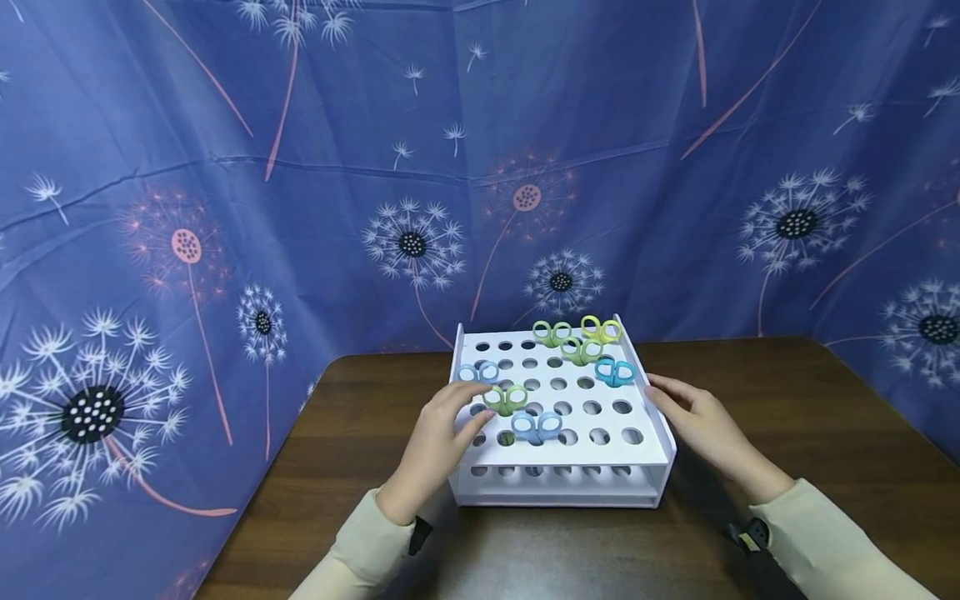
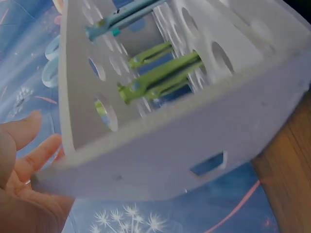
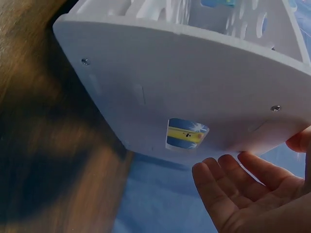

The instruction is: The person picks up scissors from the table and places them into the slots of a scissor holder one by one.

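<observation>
A white tiered rack (image 1: 540,454) with rows of round holes holds several pairs of scissors, handles up. My left hand (image 1: 431,446) is at the rack's left side, thumb and index finger spread close beside the green-handled scissors (image 1: 506,401). Blue-handled scissors (image 1: 536,427) stand just right of these, and another blue pair (image 1: 477,373) is behind. In the left wrist view, the left fingers (image 2: 41,155) reach past the rack's corner with a gap to the thumb. Along the right side panel, my right hand (image 1: 701,421) has its fingertips at the edge, fingers (image 3: 218,189) extended.
Teal scissors (image 1: 615,372), a yellow pair (image 1: 602,329) and two green pairs, one at the back (image 1: 552,334), fill holes toward the rear right. The brown wooden table (image 1: 360,417) supports the rack. A blue dandelion-print cloth (image 1: 465,200) hangs behind.
</observation>
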Action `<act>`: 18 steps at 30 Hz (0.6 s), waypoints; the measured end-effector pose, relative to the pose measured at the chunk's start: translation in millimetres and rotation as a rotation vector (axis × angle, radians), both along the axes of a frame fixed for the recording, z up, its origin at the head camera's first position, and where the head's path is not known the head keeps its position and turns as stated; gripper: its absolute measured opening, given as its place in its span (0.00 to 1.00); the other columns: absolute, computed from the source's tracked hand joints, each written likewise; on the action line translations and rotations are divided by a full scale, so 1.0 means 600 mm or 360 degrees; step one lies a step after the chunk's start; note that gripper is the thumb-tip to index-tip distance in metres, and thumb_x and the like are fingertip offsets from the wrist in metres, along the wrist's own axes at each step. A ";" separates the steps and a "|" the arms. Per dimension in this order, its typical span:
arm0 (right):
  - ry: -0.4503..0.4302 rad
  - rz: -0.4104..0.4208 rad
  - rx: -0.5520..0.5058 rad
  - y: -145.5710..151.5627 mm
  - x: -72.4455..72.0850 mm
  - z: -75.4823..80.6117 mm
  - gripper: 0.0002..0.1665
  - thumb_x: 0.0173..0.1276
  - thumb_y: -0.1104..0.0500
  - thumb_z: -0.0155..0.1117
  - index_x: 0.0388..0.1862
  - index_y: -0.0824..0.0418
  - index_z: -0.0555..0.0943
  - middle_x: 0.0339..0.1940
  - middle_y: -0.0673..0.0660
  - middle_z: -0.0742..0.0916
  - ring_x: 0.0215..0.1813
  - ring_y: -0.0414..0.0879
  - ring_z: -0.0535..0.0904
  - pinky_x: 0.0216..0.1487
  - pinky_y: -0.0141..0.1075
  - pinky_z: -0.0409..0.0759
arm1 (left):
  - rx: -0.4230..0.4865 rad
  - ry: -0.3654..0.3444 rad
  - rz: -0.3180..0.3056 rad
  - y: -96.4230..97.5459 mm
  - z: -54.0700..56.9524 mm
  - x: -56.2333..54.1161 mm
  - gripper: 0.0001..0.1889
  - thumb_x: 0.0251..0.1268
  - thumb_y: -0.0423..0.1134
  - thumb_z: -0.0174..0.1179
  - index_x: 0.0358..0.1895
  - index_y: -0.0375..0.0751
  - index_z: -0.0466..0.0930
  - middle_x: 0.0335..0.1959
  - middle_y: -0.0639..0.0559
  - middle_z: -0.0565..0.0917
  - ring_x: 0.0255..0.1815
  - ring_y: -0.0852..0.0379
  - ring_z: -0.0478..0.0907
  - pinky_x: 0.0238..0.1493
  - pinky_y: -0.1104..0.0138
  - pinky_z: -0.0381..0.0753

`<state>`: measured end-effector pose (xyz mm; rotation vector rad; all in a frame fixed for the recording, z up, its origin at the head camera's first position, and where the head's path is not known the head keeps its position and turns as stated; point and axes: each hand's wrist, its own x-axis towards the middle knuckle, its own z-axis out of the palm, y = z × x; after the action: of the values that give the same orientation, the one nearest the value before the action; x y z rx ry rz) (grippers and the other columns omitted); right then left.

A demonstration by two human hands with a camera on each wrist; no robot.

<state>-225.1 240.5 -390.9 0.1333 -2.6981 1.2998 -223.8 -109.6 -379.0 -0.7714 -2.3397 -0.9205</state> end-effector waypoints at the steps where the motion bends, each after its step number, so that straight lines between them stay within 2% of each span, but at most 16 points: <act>1: 0.0020 0.0004 0.0016 0.001 0.000 0.000 0.34 0.75 0.43 0.50 0.69 0.65 0.70 0.65 0.70 0.76 0.66 0.63 0.70 0.60 0.57 0.68 | 0.0012 0.0015 0.0007 -0.003 -0.001 -0.001 0.16 0.61 0.38 0.66 0.53 0.43 0.82 0.49 0.52 0.83 0.51 0.53 0.80 0.53 0.62 0.79; 5: 0.0100 0.0021 0.0082 0.002 0.000 0.000 0.32 0.75 0.44 0.50 0.67 0.66 0.71 0.64 0.70 0.77 0.65 0.64 0.71 0.59 0.58 0.69 | 0.0061 0.0046 0.0074 -0.021 -0.005 -0.007 0.14 0.63 0.37 0.64 0.52 0.43 0.82 0.48 0.53 0.82 0.49 0.55 0.80 0.51 0.63 0.80; 10: 0.0169 0.0052 0.0143 0.003 0.000 0.003 0.31 0.76 0.45 0.50 0.67 0.65 0.72 0.62 0.70 0.78 0.64 0.64 0.72 0.57 0.58 0.70 | 0.0045 0.0028 0.0200 -0.046 -0.011 -0.019 0.16 0.68 0.38 0.60 0.56 0.41 0.79 0.54 0.50 0.79 0.58 0.55 0.76 0.60 0.60 0.75; 15: 0.0252 0.0073 0.0227 0.008 0.003 0.003 0.30 0.77 0.45 0.49 0.68 0.62 0.72 0.64 0.69 0.77 0.65 0.65 0.71 0.58 0.59 0.69 | -0.0156 -0.0007 0.0367 -0.062 -0.019 -0.031 0.23 0.71 0.43 0.56 0.66 0.40 0.72 0.66 0.47 0.74 0.69 0.49 0.68 0.67 0.52 0.68; 18: 0.0308 0.0092 0.0284 0.011 0.003 0.002 0.30 0.77 0.46 0.47 0.69 0.62 0.71 0.66 0.68 0.76 0.67 0.67 0.69 0.59 0.61 0.67 | -0.0301 -0.0019 0.0472 -0.067 -0.024 -0.037 0.26 0.73 0.46 0.53 0.69 0.41 0.68 0.71 0.47 0.69 0.74 0.48 0.63 0.69 0.50 0.65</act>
<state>-223.3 247.0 -389.7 0.3402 -2.6553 0.9997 -245.8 -149.6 -393.3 -0.4702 -2.4896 -0.5852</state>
